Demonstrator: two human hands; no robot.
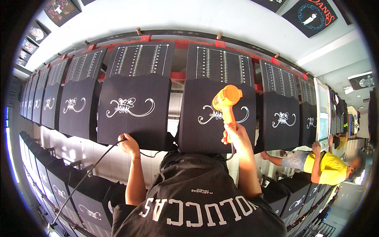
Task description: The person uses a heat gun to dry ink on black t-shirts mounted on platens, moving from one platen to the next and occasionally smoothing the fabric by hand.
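Observation:
My right hand (pixel 238 137) is wrapped round the handle of an orange heat gun (pixel 226 98). The gun is held over a black T-shirt (pixel 199 136) stretched on a board, partly covering its white scroll-and-flower print. Between the closed fingers of my left hand (pixel 129 145) runs a black power cord (pixel 91 170), which trails down to the lower left. That hand is at the near edge of a neighbouring black T-shirt (pixel 134 126) with the same white print. Whether the gun's nozzle touches the fabric cannot be made out.
A long row of printing boards (pixel 139 59) with ruler marks rests on a red rail (pixel 179 75). More shirt-covered boards (pixel 89 197) stand behind me. At the right, a person in a yellow shirt (pixel 333 168) holds a framed screen (pixel 323 110). Tiled floor (pixel 112 164) lies between the rows.

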